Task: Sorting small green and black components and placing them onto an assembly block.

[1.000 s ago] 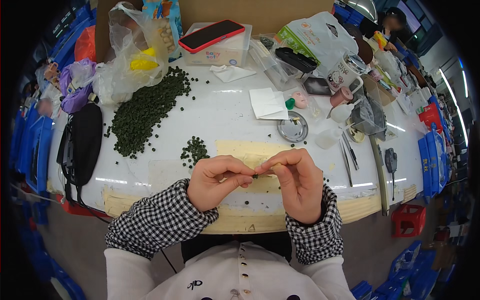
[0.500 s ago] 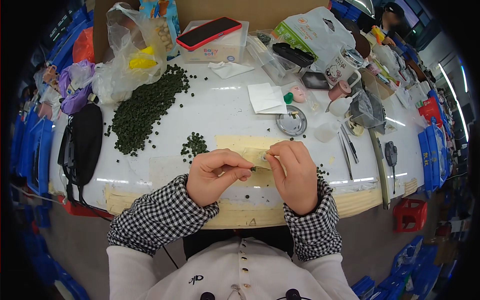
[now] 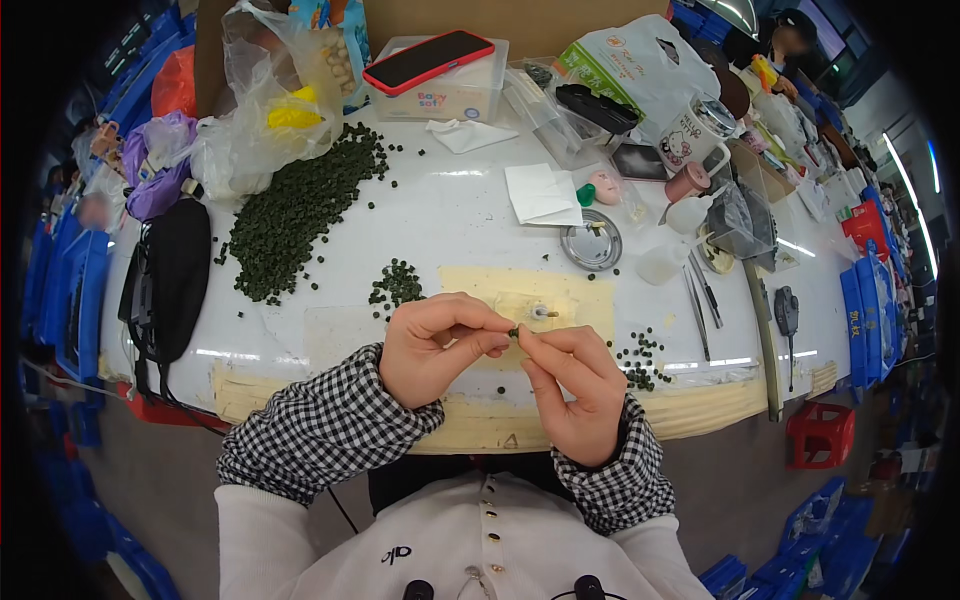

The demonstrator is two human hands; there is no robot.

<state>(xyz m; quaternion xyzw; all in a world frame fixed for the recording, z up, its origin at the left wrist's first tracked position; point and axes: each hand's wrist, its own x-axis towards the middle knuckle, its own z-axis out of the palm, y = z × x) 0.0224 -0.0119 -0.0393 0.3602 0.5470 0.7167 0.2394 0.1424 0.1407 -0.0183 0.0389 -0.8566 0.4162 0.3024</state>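
Note:
Between the thumb and forefinger of my left hand (image 3: 432, 348) is a tiny dark green pellet (image 3: 514, 333). My right hand (image 3: 580, 388) meets it from the other side, forefinger tip at the pellet and thumb apart below. Just beyond the fingers, a small whitish round piece with a short yellowish stub (image 3: 541, 313) sits on a yellow sheet (image 3: 590, 290) on the table. A small cluster of green pellets (image 3: 397, 285) lies beyond my left hand. More loose pellets (image 3: 644, 362) are scattered to the right of my right hand.
A large heap of green pellets (image 3: 300, 220) spreads at the left, beside a black pouch (image 3: 178, 285). Farther back are a red-cased phone (image 3: 430, 62) on a clear box, white paper (image 3: 540, 194) and a round metal dish (image 3: 592, 242). Tweezers (image 3: 696, 310) and a mug (image 3: 692, 135) are at the right.
My right hand has come back from the whitish piece on the yellow sheet to the pellet in my left hand, uncovering that piece and the pellets at the right. The view has shifted slightly.

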